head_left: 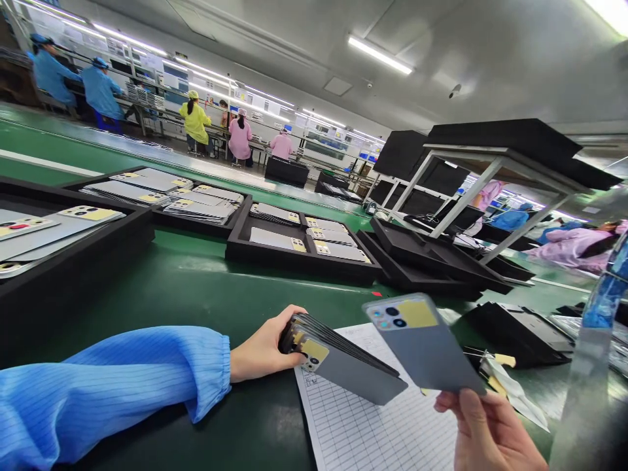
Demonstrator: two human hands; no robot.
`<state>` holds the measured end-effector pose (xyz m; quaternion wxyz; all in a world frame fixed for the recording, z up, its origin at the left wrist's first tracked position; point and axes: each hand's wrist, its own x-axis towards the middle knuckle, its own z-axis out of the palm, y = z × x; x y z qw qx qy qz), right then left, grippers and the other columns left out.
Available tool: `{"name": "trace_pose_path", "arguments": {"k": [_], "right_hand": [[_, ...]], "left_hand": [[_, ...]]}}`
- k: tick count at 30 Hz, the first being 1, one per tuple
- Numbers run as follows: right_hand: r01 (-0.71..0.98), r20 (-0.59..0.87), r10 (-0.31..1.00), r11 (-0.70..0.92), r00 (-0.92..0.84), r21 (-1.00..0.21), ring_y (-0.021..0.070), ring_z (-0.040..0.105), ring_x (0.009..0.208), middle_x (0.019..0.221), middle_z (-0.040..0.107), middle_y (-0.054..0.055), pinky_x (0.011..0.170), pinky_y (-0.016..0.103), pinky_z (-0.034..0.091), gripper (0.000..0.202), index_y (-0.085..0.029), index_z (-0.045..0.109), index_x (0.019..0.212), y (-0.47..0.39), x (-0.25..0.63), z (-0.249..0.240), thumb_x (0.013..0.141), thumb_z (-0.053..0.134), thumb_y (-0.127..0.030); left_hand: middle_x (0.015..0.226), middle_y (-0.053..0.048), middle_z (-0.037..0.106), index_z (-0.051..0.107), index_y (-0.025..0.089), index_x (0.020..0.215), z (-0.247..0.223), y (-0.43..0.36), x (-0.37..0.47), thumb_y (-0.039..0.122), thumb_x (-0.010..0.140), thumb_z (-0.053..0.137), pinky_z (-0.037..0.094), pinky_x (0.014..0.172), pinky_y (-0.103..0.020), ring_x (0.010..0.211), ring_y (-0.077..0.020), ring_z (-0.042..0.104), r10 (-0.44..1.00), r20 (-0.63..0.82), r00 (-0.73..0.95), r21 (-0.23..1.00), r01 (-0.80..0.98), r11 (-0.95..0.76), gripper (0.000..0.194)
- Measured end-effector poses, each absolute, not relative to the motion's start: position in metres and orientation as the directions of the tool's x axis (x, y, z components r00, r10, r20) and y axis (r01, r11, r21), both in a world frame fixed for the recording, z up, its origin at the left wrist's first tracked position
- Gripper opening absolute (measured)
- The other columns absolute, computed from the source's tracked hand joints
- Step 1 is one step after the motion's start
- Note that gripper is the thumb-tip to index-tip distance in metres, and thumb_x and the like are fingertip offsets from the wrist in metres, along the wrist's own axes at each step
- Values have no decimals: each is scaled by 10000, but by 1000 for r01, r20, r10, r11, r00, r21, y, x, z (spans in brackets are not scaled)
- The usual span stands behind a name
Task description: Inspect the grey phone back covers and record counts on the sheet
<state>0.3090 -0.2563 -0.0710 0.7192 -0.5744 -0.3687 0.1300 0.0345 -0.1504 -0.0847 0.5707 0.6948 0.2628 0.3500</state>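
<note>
The single gray panel [432,347] is up in the air over the right edge of the gridded sheet [377,425], and I have it in the right hand [490,425]: thumb and fingers pinch its plain end, while the end with the camera holes and yellow patch points away, up and to the left. Just left of it, the left hand [262,347] has its grip closed around the camera end of a stack of panels [343,363], fanned slightly and turned on their long edges, with their plain ends reaching over the sheet. Whether that stack touches the paper, I cannot tell from here.

The sheet lies on the green tabletop [206,268]. Beyond it I see a black tray [299,265] with panels in separate groups, then a fuller tray [193,226] to its left and a large near tray [98,248] at the far left of my view. To the right, empty-looking black trays [417,268] lie stacked askew beside a metal frame [466,190]. Farther off, people in colored smocks sit at benches.
</note>
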Motion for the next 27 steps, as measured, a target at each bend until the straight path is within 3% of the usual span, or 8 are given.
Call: {"name": "trace_pose_path", "arguments": {"k": [3,6,10,15,17,21,24,27], "right_hand": [[297,407,572,280,712,-913,139,552,544,577,600,-23,617,270,469,274,-183,558,762,-243,310,-64,675,711,-392],[420,383,720,140,579,-897,150,549,544,569,589,-11,586,267,457,267,-178,582,796,-234,313,-67,717,661,-420],[496,329,888,139,320,-857,165,574,626,658,614,11,564,230,466,257,-195,608,774,-232,313,-79,744,616,-450],[471,201,958,83,206,-878,209,607,742,806,660,37,642,264,502,320,-221,636,857,-234,315,-89,759,568,-518],[428,166,971,77,175,-900,242,616,843,903,674,59,720,305,504,466,-228,650,914,-234,315,-92,766,469,-631],[213,223,968,196,114,-957,281,621,904,982,675,74,750,352,516,751,-254,618,1005,-239,298,-97,569,426,-834],[298,217,954,150,208,-943,236,599,944,998,655,44,829,308,484,515,-264,578,1042,-243,275,-93,646,649,-586],[405,213,944,97,253,-909,210,595,813,814,650,28,747,274,483,250,-216,621,838,-242,262,-84,691,677,-411]], "left_hand": [[925,5,504,399,200,1057,-85,-151,35,137,686,619,425,829,-306,867,-145,500,766,177,618,981,-44,-191,436],[897,11,496,413,196,1026,-86,-152,34,138,681,624,420,814,-293,848,-137,497,765,169,621,983,-46,-180,409],[956,-5,494,350,212,1058,-91,-149,34,136,653,655,418,827,-310,870,-144,516,776,154,612,988,-80,-134,512],[1188,-66,411,315,229,1197,-90,-149,33,178,616,697,331,975,-382,1077,-213,446,807,128,577,980,52,-193,697],[1165,-65,431,379,214,1159,-85,-150,33,204,634,686,292,997,-402,1106,-236,400,806,112,581,957,156,-245,609],[921,-7,484,410,198,1028,-78,-153,35,193,706,611,379,837,-337,876,-175,455,751,94,653,952,163,-260,380],[844,19,467,374,198,1007,-78,-154,36,170,747,556,388,759,-290,787,-140,445,698,127,705,957,97,-272,318],[857,10,450,386,188,984,-77,-157,36,138,750,535,382,756,-286,795,-141,431,699,148,699,948,102,-303,282]]}}
